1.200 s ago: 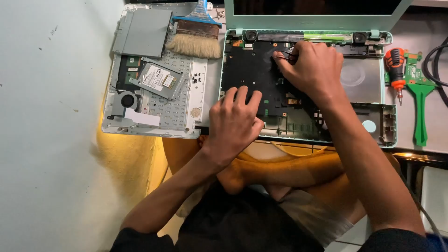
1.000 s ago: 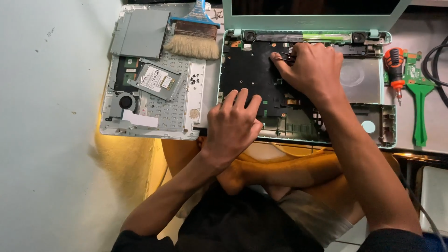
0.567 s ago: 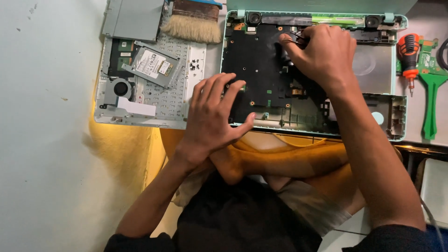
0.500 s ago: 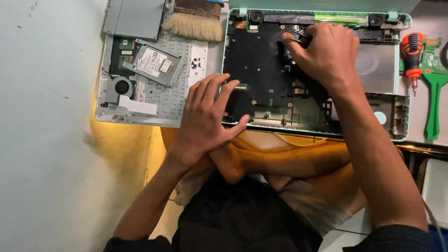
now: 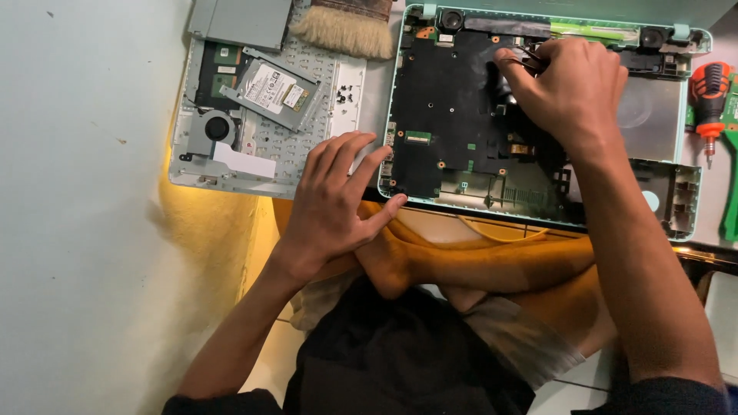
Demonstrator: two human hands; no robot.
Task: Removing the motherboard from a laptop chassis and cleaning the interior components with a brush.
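Observation:
An opened mint-green laptop base point(image 5: 680, 192) lies before me with its black motherboard point(image 5: 453, 115) exposed. My right hand point(image 5: 573, 92) rests on the board's upper part, fingertips pinched on a small dark part near the top edge. To the left, the grey removed cover point(image 5: 261, 165) lies inside up, and my left hand point(image 5: 338, 200) rests flat on its near right corner beside the base. Its fingers are spread and hold nothing. My crossed legs in orange trousers point(image 5: 492, 261) are under the base's front edge.
On the cover lie a silver hard drive point(image 5: 269, 86), a round fan point(image 5: 215, 127) and some loose screws point(image 5: 344, 92). A bristle brush point(image 5: 338, 27) and a grey flat panel point(image 5: 242, 19) sit at its far edge. A red-and-black screwdriver point(image 5: 711, 88) lies at the right. A pale wall point(image 5: 77, 207) is on the left.
My left hand slid left off the motherboard's front edge onto the cover's corner and spread its fingers. My right hand stays pinched at the same spot. The view shifted slightly.

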